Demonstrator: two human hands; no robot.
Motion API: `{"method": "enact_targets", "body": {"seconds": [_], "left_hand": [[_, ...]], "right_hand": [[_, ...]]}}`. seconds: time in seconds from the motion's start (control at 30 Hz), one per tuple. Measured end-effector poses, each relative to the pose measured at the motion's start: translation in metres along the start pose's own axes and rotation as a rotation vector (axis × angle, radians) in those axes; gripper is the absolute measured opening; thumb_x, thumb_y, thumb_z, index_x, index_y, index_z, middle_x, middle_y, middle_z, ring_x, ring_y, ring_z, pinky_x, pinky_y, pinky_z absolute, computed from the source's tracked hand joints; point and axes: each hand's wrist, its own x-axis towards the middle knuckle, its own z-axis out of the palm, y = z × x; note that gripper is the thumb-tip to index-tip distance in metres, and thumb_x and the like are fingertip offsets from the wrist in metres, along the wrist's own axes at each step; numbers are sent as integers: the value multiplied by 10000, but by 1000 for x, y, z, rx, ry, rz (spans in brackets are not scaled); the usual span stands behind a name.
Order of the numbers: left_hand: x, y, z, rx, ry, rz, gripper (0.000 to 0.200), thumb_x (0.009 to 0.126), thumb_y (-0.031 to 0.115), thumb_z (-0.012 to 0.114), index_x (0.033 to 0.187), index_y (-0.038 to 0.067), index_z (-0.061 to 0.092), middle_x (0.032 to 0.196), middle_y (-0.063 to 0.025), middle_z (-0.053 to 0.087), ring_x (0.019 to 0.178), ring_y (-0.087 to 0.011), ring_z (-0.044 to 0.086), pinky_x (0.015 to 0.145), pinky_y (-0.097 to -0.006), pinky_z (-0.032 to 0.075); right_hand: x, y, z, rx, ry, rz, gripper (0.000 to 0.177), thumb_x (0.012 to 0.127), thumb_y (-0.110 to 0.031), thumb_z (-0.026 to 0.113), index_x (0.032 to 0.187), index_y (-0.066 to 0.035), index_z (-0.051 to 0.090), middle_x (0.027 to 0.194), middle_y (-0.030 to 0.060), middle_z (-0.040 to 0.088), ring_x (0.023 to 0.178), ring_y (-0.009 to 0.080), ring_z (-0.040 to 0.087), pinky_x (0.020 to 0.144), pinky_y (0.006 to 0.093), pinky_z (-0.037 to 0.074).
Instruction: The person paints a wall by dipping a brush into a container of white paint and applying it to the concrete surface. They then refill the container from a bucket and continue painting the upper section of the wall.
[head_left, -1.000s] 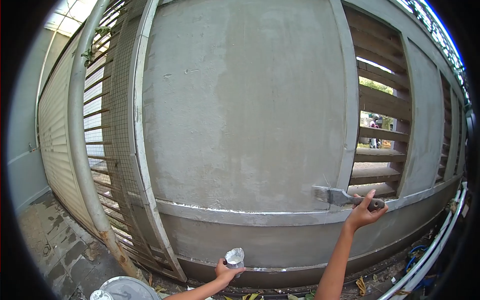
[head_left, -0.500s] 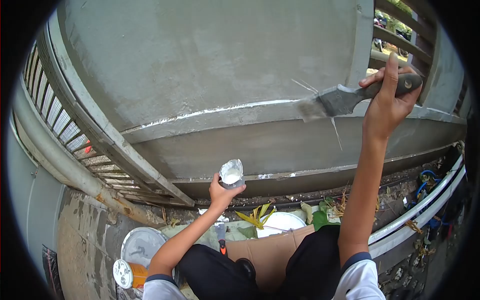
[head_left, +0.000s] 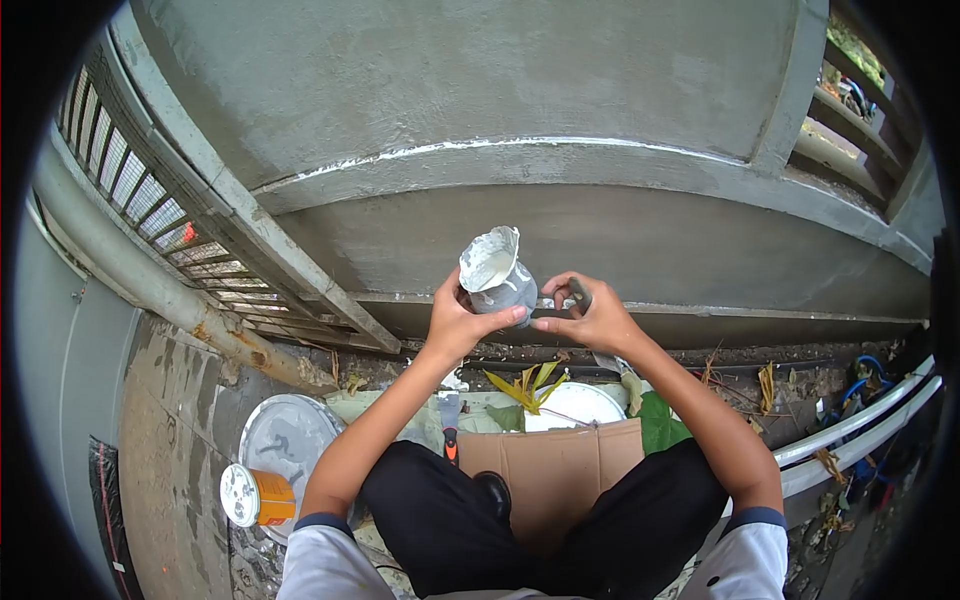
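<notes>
My left hand (head_left: 458, 318) is wrapped round a small grey cup (head_left: 505, 298) with a ragged, paint-crusted rim and white paint inside. The cup is raised in front of the lower wall, its mouth tilted toward me. Just right of it is my right hand (head_left: 590, 318), fingers curled round the dark handle (head_left: 579, 294) of the paintbrush. Most of the brush is hidden behind this hand, and a part of it shows below, near the wrist. The right thumb and fingertips come right up to the cup's side. Behind them a white line runs along the grey wall's ledge (head_left: 520, 165).
A scraper (head_left: 449, 415) with a red-black handle lies by my left knee. Cardboard (head_left: 560, 470) is spread between my legs, below a white lid (head_left: 590, 405) and leaves. A grey-smeared round lid (head_left: 280, 435) and an orange tub (head_left: 270, 498) stand left. White pipes (head_left: 850, 435) curve at right.
My right hand has come down and left from the upper right wall to the cup, turning the brush downward. My left hand has raised the cup. The view has shifted slightly.
</notes>
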Motion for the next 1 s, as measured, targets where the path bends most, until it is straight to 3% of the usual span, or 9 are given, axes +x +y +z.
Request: {"method": "enact_targets", "body": {"seconds": [0.03,0.17,0.27,0.4,0.53,0.8,0.87,0.9,1.0], "left_hand": [[0,1,0,5,-18,26,695,616,94,855,1188,-32,481,1106,-120,593,1018,-184,589,902,-330,477],[0,-2,1,46,34,46,694,612,120,861,1170,-47,483,1078,-144,607,980,-195,613,853,-321,503],[-3,1,13,94,121,32,673,612,149,865,1132,-53,490,1066,-159,610,954,-196,624,825,-323,516],[-3,-9,15,181,144,45,659,624,209,860,1093,-65,487,953,-169,643,857,-189,649,712,-302,532],[-7,-13,17,220,161,101,654,629,216,854,1087,-69,484,899,-161,653,822,-183,651,693,-299,529],[-5,-5,15,-41,49,18,774,669,181,841,1270,-31,402,1217,-197,502,1023,-194,567,803,-311,506],[-4,7,6,-44,12,-17,692,807,272,725,1336,12,363,1281,-179,445,1067,-209,539,868,-330,471],[-3,8,-2,-205,-9,-97,666,865,354,611,1361,12,327,1304,-167,420,1103,-243,528,922,-367,433],[-5,9,-9,-285,-5,-138,671,946,524,342,1371,5,330,1300,-167,431,1119,-313,530,977,-407,386]], "right_hand": [[-1,0,2,-19,-60,75,649,588,-358,866,1114,-87,601,874,15,596,651,96,533,598,275,449],[-4,-7,16,-20,25,-34,796,500,-370,896,1161,-77,566,1001,75,610,919,197,607,765,352,508],[-5,-10,31,-210,236,-189,773,504,-328,899,1139,-28,577,1009,71,617,937,147,588,766,296,489],[-4,-20,35,-105,286,-47,722,504,-323,885,1094,-12,608,1067,157,624,992,303,619,856,392,485],[-5,-21,40,-159,364,-175,680,512,-274,848,1072,28,609,1061,174,623,974,311,627,850,390,491],[-5,-20,33,-174,411,-216,657,512,-278,845,1038,45,620,1031,157,624,940,281,641,816,370,509],[-8,-24,28,-127,422,-187,676,506,-308,869,1031,40,627,1018,145,630,921,256,645,811,357,510],[-8,-21,24,-198,438,-265,651,508,-263,885,1011,55,622,994,74,620,868,129,607,587,234,507],[-13,-22,13,-162,411,-188,699,491,-316,888,1023,55,626,998,144,636,898,240,650,788,345,517]]}}
